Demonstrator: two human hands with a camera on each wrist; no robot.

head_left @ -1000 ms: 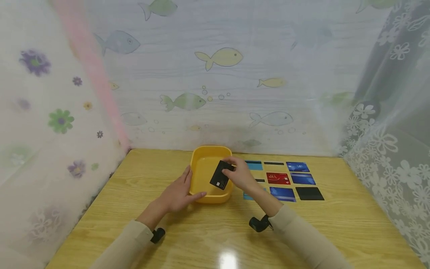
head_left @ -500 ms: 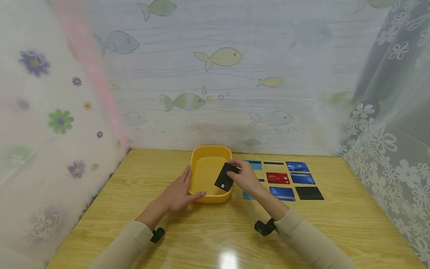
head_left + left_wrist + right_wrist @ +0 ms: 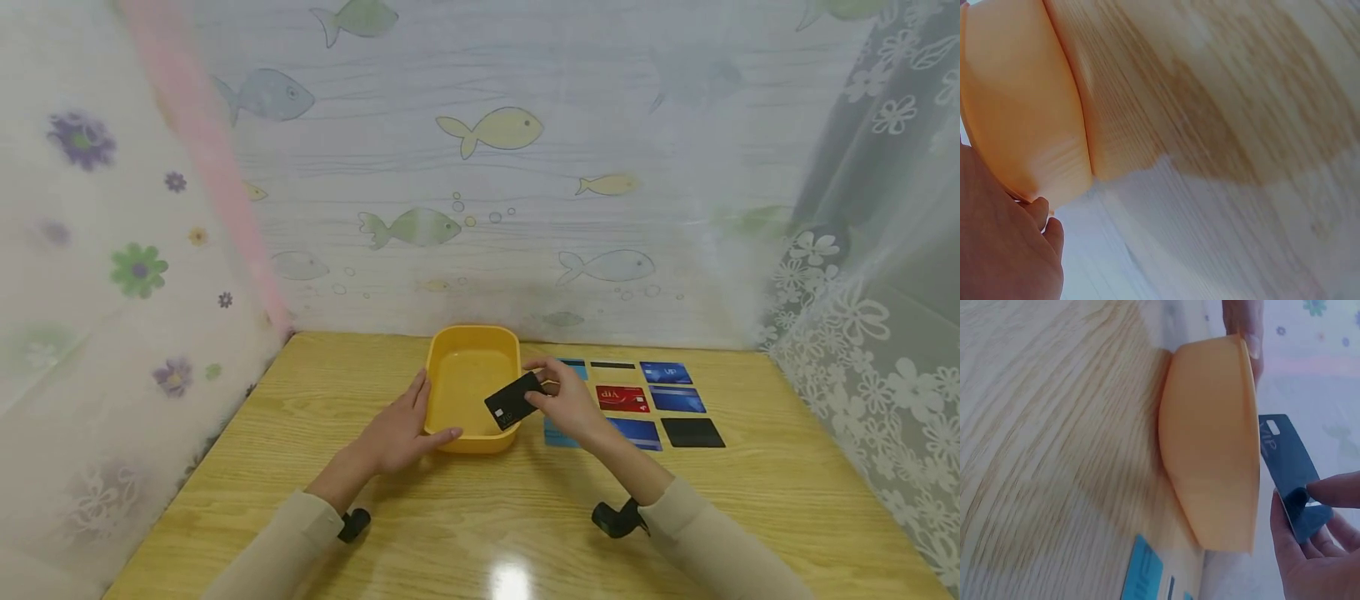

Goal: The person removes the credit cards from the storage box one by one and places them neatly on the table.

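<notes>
My right hand (image 3: 566, 400) pinches a black VIP card (image 3: 512, 402) between thumb and fingers, tilted over the near right rim of a yellow plastic tub (image 3: 474, 443). In the right wrist view, the card (image 3: 1288, 459) shows its chip and VIP lettering, with the right hand's fingers (image 3: 1341, 490) at its other end. My left hand (image 3: 397, 429) holds the tub at its near left corner, thumb across the near rim and fingers along the left side. The left wrist view shows two bent fingertips (image 3: 1054, 234) by the tub's outer wall (image 3: 1029, 106).
Right of the tub, cards lie in rows, among them a red VIP card (image 3: 622, 398), blue cards (image 3: 666, 372) and a black card (image 3: 693, 432). My right hand covers part of them. A patterned curtain (image 3: 487, 192) rises behind the wooden table (image 3: 450, 525).
My right hand has drawn back rightward with the black card, from over the tub to its right rim, and the card has turned flatter. My left hand stays on the tub.
</notes>
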